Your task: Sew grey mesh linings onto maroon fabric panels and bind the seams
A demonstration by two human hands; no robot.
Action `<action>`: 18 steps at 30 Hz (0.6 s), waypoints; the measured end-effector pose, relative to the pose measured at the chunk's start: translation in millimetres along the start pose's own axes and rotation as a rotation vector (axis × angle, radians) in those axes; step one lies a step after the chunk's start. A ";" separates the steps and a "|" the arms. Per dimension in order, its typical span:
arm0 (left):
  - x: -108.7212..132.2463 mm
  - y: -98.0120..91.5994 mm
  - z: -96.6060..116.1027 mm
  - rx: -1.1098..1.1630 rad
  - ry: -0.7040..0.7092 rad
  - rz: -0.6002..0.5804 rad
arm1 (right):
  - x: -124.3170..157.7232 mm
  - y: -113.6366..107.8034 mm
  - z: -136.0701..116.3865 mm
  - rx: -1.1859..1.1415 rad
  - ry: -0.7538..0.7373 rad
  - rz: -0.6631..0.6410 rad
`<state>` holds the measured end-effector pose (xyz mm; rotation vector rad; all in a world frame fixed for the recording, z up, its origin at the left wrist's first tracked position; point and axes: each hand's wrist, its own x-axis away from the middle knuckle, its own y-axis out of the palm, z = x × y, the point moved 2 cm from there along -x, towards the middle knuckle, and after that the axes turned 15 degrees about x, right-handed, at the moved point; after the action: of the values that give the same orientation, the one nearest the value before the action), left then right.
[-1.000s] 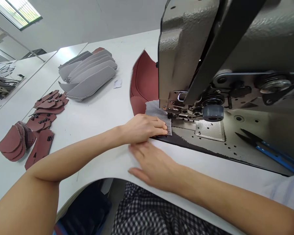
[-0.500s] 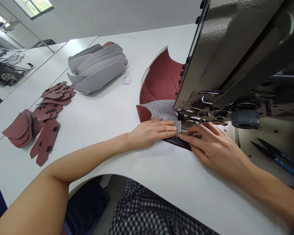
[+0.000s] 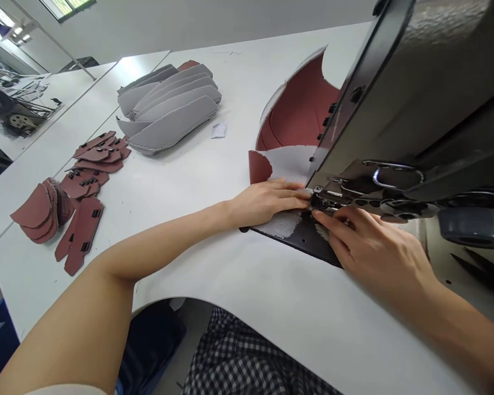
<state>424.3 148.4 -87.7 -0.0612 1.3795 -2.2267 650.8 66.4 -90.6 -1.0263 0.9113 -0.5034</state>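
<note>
"Where are your hands, with the clock centred on the left one?"

"My left hand (image 3: 267,202) lies flat, fingers stretched out, pressing over the near part of a grey mesh piece (image 3: 290,161) and gripping nothing that I can see. My right hand (image 3: 374,247), between three and four o'clock, has bent fingers beside the presser foot (image 3: 323,203); I can't tell whether they pinch anything."

"And the work itself?"

"The mesh shows at one o'clock, right beside my left fingers, with a curved red panel (image 3: 300,109) standing up behind it. The sewing machine (image 3: 395,109) looms at two, hiding the panel's right side."

"Farther out?"

"Snips (image 3: 483,274) past my right hand, between three and four. A white slip (image 3: 219,130) between ten and eleven, overlapping grey pieces (image 3: 173,120) at ten, red strips with black fittings (image 3: 82,230) at nine. All on the white table (image 3: 214,263)."
</note>
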 end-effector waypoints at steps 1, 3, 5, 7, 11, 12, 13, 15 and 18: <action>-2.7 -1.0 -1.6 -0.005 -0.002 -0.014 | 1.1 -0.2 -0.7 0.009 0.009 0.014; -6.9 -3.0 -3.6 -0.020 -0.013 -0.041 | 3.1 -0.5 -1.4 0.020 0.026 0.037; -9.2 -4.0 -4.5 -0.032 -0.027 -0.055 | 4.3 0.0 -1.8 0.006 0.024 0.045; -9.7 -3.7 -4.7 -0.033 -0.031 -0.051 | 4.4 1.0 -1.7 -0.009 0.029 0.045; -8.8 -1.5 -4.8 -0.029 -0.042 -0.021 | 2.9 1.8 -1.0 -0.005 0.042 0.041; -8.7 -1.2 -4.7 -0.029 -0.044 -0.019 | 2.7 1.5 -0.9 -0.004 0.037 0.040; -8.5 -0.9 -4.5 -0.029 -0.043 -0.022 | 2.6 1.1 -0.8 -0.004 0.024 0.041; -8.0 -0.5 -3.8 -0.026 -0.035 -0.027 | 3.3 0.4 -0.3 -0.006 -0.005 0.048; -5.2 1.4 -2.1 -0.015 -0.023 -0.037 | 7.0 2.1 3.0 -0.037 -0.019 0.071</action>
<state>428.8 152.0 -88.7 -0.1182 1.3938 -2.2384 657.0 63.8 -94.6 -1.0271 0.9393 -0.4182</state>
